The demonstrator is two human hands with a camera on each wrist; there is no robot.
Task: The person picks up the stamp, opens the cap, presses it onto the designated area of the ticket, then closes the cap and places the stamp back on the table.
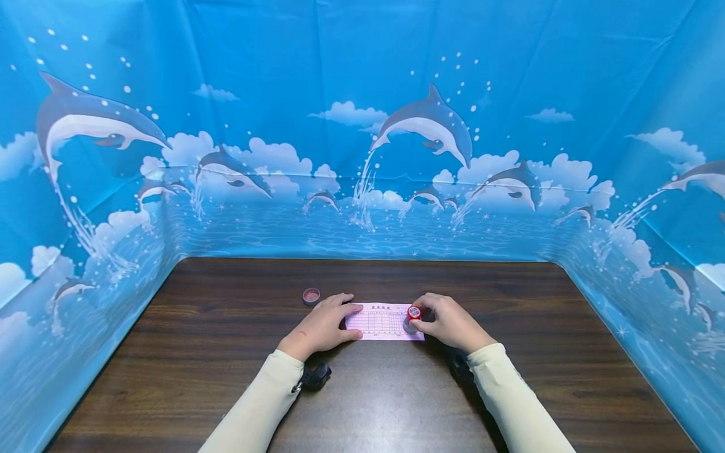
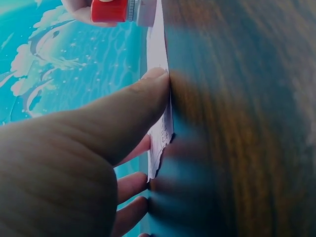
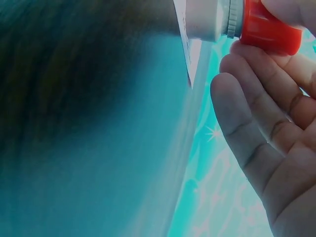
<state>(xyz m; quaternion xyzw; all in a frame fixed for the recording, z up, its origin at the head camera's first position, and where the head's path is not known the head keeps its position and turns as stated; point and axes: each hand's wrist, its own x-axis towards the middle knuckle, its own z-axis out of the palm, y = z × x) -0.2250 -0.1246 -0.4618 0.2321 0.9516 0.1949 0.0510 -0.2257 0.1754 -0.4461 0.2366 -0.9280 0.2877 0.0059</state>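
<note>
A pink printed form (image 1: 381, 322) with a ruled grid lies flat on the table. Thumb and fingers of my left hand (image 1: 324, 324) rest on its left end, spread apart and holding it down. Between thumb and fingers, my right hand (image 1: 451, 322) pinches a self-inking stamp (image 1: 414, 312) by its red cap. In the right wrist view the stamp's pale lower body (image 3: 203, 19) stands against the paper, below a grey ribbed ring. The stamp is upright over the form's right end; its printing face is hidden.
A small round dark tin (image 1: 311, 296) with a reddish inside sits just beyond my left hand. The brown wood-grain table (image 1: 362, 396) is enclosed at the back and sides by a blue dolphin-print sheet (image 1: 283, 75). Each wrist carries a black camera (image 1: 315, 377).
</note>
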